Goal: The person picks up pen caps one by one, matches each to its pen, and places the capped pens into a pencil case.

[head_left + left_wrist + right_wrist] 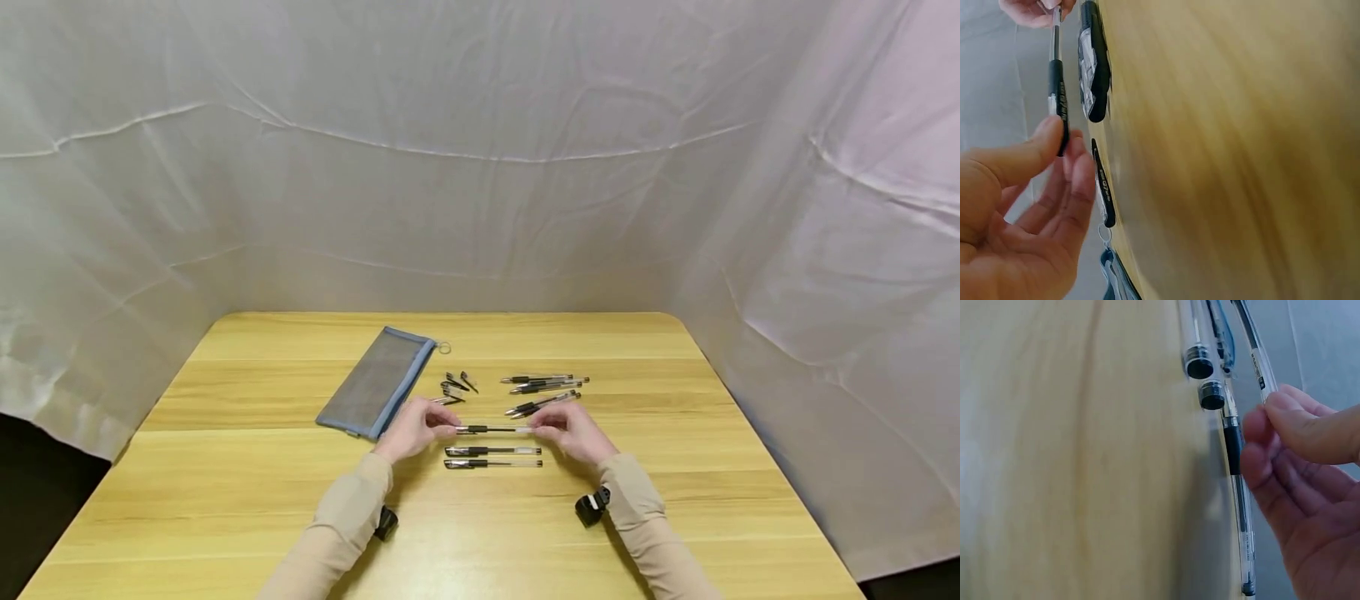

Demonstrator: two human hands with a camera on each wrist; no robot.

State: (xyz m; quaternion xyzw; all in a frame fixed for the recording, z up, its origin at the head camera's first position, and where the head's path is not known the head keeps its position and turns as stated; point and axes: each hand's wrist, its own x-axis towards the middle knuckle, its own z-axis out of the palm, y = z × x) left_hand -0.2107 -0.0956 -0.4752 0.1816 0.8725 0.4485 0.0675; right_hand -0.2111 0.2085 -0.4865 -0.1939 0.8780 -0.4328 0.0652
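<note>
Yellow wood-grain desk (225, 500), and the pen (491, 429) being worked on is up off the surface around the middle, roughly parallel to the far edge. Left hand (420, 427) has the clip end pinched between thumb and fingertips, right hand (573, 431) pinches the clear tail end the same way, so both grips are closed down to about a pen's thickness.

Toward the near side there are two capped pens (492, 451) lying side by side, then a good stretch of wood running off the bottom of the view. Tighter on the far side: small black caps (453, 387) just past the left hand, and a cluster of loose pens (546, 385) just past the right one. Beyond those, a strip of wood up to the far edge.

The mesh pouch (372, 383) with blue trim sits left of the caps, its near right corner right by the left hand; can't tell if they touch. Widest room is over toward the right edge.
</note>
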